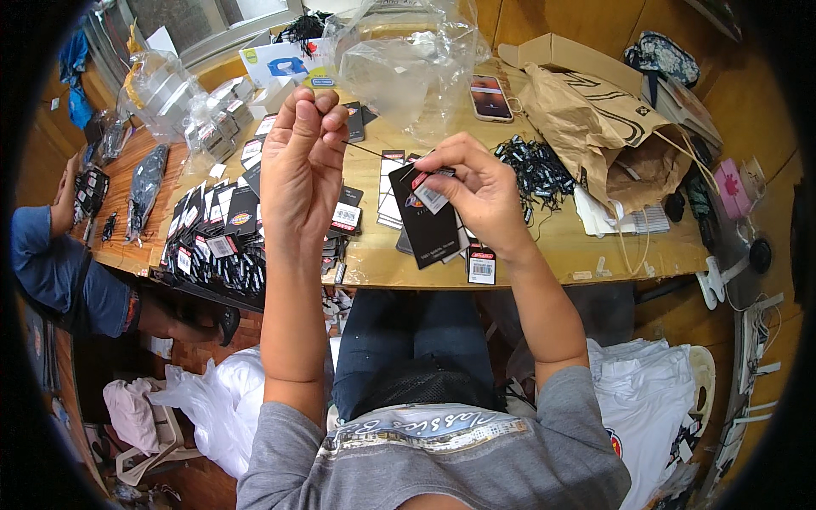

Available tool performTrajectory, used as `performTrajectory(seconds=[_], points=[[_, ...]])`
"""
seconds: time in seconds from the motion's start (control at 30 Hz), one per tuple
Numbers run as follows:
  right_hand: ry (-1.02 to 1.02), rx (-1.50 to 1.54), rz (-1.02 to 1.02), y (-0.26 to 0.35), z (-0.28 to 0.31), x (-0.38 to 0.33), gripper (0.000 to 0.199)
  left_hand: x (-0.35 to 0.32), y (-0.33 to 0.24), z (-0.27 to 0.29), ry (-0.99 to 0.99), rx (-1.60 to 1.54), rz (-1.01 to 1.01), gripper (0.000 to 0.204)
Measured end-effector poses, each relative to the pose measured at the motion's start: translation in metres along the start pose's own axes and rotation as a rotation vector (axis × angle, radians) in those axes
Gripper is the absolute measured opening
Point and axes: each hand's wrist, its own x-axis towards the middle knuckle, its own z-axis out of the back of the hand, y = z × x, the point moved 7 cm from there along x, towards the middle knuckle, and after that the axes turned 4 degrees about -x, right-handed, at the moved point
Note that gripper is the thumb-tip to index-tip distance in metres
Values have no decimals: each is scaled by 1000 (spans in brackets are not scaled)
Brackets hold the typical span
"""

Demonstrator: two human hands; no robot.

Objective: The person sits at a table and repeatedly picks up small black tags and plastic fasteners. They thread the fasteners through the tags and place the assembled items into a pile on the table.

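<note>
My left hand (299,170) is raised over the table with its fingertips pinched together on a thin black cord (364,149). The cord stretches across to my right hand (484,191), which grips a black hang tag (425,234) between thumb and fingers. A smaller white tag with a red top edge (431,199) lies against the black one, under my right thumb. Just below that hand, a barcode tag (481,269) rests at the table's front edge. More white tags (390,191) lie behind the held ones, partly covered.
Many corded tags (225,217) are heaped left of my left arm. A tangle of black cords (535,166) sits at right, near a phone (490,99) and a brown paper bag (595,136). Clear plastic (399,72) stands at the back. Another person (64,246) sits at far left.
</note>
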Motion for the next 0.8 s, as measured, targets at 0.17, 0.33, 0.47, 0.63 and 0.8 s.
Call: performTrajectory(seconds=[0.17, 0.33, 0.47, 0.63, 0.8], points=[[-81, -64, -33, 4, 14, 2, 15, -8, 10, -9, 27, 124, 86, 14], [-146, -636, 338, 41, 17, 4, 15, -15, 17, -17, 50, 634, 76, 13], [-117, 36, -97, 19, 20, 1, 16, -20, 24, -29, 156, 816, 93, 13], [-119, 98, -109, 21, 20, 2, 17, -25, 23, -41, 170, 896, 124, 17], [-131, 57, -136, 24, 16, 0, 17, -26, 22, -45, 185, 919, 28, 18]])
